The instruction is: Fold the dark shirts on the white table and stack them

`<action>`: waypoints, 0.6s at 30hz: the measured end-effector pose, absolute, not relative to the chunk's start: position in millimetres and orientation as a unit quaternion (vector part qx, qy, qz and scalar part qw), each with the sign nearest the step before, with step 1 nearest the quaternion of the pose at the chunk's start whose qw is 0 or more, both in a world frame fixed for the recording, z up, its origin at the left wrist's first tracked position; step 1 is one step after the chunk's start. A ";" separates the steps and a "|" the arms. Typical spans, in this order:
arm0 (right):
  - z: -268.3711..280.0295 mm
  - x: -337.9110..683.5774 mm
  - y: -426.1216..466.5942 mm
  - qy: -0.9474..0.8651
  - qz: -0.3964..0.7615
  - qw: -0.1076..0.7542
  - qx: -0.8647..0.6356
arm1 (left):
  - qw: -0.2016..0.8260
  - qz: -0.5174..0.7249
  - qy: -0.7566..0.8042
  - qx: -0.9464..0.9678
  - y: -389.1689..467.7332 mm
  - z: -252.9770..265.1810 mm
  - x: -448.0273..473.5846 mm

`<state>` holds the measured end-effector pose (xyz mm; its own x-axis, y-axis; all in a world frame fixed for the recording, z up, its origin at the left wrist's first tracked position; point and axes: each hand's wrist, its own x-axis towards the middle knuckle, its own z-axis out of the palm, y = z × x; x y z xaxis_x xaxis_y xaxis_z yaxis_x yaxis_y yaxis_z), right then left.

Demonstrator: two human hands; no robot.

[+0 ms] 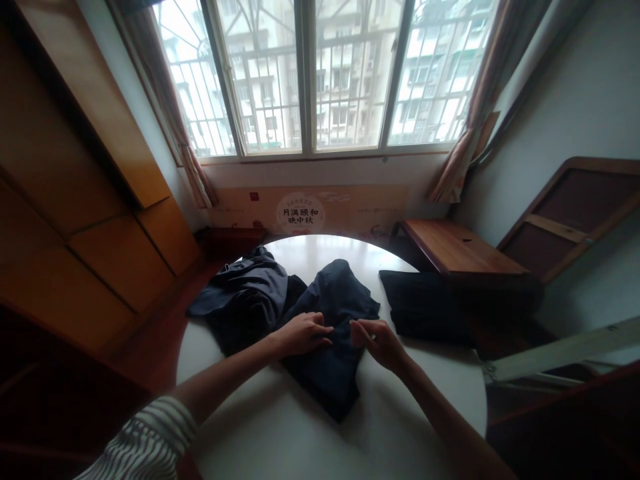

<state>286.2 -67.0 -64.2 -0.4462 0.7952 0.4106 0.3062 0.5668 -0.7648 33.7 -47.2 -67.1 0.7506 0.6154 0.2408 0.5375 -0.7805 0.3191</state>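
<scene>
A dark navy garment [333,293] lies crumpled across the middle of the round white table, one corner pointing toward me. I cannot make out what kind of garment it is. My left hand [304,335] rests on top of it, fingers stretched to the right over the cloth. At the garment's right edge is my right hand [376,341], its thumb and fingertips pinched together on the cloth. A loose heap of dark clothes [255,287] touches the garment on the left. To the right, a folded dark cloth [425,308] lies flat, reaching past the table edge.
The round white table [400,427] stands below a barred window [350,80]. Behind it on the right is a low wooden desk [465,247], with a wooden-framed panel [565,213] leaning at the wall. Orange-brown cabinets [120,260] line the left side.
</scene>
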 end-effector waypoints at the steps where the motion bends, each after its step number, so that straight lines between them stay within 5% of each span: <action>1: -63.1 290.2 -64.1 -0.777 0.297 0.419 -0.365 | 0.133 0.172 0.308 0.926 -46.0 -71.4 37.4; 7: -57.7 308.8 -52.3 -0.707 0.236 0.510 -0.429 | 0.152 0.201 0.354 0.901 -46.7 -70.5 48.6; 18: -58.6 307.4 -50.5 -0.717 0.227 0.492 -0.439 | 0.142 0.284 0.456 0.831 1.9 6.1 -13.6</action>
